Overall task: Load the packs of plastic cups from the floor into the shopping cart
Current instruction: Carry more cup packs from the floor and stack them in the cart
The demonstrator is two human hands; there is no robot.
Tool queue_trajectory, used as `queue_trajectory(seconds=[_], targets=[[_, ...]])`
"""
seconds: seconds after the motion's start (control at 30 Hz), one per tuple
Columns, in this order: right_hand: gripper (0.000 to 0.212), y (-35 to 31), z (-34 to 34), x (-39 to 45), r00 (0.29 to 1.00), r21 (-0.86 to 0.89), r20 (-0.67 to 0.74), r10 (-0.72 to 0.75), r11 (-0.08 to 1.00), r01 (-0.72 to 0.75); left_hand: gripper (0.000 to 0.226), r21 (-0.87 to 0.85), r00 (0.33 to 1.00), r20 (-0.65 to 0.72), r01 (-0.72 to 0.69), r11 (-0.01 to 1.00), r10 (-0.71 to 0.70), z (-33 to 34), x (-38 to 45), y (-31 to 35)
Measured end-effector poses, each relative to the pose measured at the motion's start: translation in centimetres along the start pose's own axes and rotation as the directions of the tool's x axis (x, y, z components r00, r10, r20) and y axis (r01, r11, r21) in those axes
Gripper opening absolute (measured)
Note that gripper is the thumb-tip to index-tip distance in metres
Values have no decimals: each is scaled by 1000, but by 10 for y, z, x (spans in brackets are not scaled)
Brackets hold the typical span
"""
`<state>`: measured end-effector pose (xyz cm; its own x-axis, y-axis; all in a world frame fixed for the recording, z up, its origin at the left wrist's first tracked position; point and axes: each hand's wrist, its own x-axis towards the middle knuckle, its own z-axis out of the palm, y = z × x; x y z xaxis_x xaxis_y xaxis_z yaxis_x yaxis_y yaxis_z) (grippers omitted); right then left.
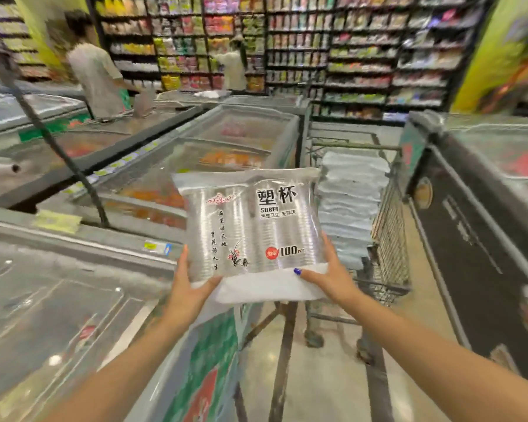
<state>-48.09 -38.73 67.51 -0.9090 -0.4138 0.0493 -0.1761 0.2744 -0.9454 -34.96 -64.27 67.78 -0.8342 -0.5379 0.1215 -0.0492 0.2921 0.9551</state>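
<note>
Both hands' fingers grip the cup pack (250, 223) by its lower corners, near the shopping cart (390, 208) rim.

Bright, even overhead store light fills the aisle, casting only faint shadows on the floor (323, 376). Glare spots and pale sheen lie on the freezer lids (58, 315). Wide-angle distortion bends the shelves (363, 56) and edges outward. Motion blur smears the background and corners; the pack of plastic cups (253, 223) at center is sharpest, its print readable.
</note>
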Motion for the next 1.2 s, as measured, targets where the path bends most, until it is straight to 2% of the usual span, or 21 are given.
queue_trajectory(seconds=[0.1,0.23,0.37,0.47,0.57,0.7,0.83,0.93,1.0,1.1,1.2], targets=[[111,18,-38,16,989,-25,-129,66,997,-70,94,-39,982,186,-12,999,19,42,48,2],[103,42,-78,30,952,-9,-294,83,996,-90,97,-26,903,423,-70,997,74,94,105,9],[105,78,-107,37,907,95,-397,140,989,-111,107,5,832,553,-49,999,38,154,144,4],[102,109,-133,52,873,135,-456,174,983,-126,101,24,784,620,-53,998,27,208,170,-3],[104,146,-169,83,859,149,-469,208,977,-155,101,62,779,626,-35,997,-11,265,198,-16],[115,200,-233,147,876,175,-391,284,957,-232,112,126,751,652,27,992,-103,348,242,-37],[101,261,-292,214,866,202,-311,392,917,-343,123,256,760,599,114,960,-250,428,283,-52],[101,299,-320,249,843,214,-262,469,880,-424,121,321,759,549,196,927,-351,474,303,-62],[102,325,-326,264,825,206,-242,510,858,-470,115,361,753,529,218,906,-392,497,311,-71],[117,362,-319,277,781,191,-206,590,807,-560,109,400,745,480,283,872,-462,520,318,-97],[109,400,-304,283,740,173,-167,651,758,-628,102,475,716,430,338,812,-550,536,315,-120]])
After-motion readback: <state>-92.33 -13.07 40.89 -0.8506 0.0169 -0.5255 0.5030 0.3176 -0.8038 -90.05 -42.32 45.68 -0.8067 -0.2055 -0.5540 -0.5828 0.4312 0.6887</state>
